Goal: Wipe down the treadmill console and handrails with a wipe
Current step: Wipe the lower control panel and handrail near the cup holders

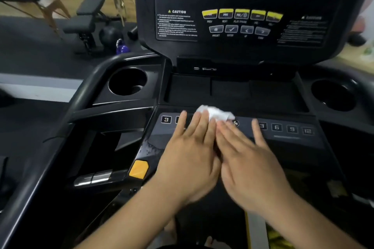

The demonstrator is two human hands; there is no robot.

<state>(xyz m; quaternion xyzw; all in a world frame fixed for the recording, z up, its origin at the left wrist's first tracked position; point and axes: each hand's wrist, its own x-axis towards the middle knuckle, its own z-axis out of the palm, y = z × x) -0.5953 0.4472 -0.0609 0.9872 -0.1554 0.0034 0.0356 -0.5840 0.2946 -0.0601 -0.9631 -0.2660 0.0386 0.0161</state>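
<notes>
Here, at the centre of the frame, your left hand (190,159) and right hand (250,166) lie side by side on the lower key strip of the treadmill console (222,50), their inner edges touching. Both hands are flat, with fingers straight and lightly spread, and neither curls round anything. The white wipe (215,113) sits crumpled just above your fingertips, on the upper edge of that strip. Your fingertips reach its near edge, but the blur hides whether they press it down.

Number keys (291,129) run along the strip to the right of your right hand, and a key marked 3 shows left of your left hand. An orange tab (139,169) sits just left of your left wrist. The left handrail (85,97) curves up from the lower left, and a cup holder (127,82) lies beside it. A row of yellow buttons (241,13) crosses the upright panel near the top. In the upper left stand a weight bench (89,12) and a blue kettlebell (122,48).
</notes>
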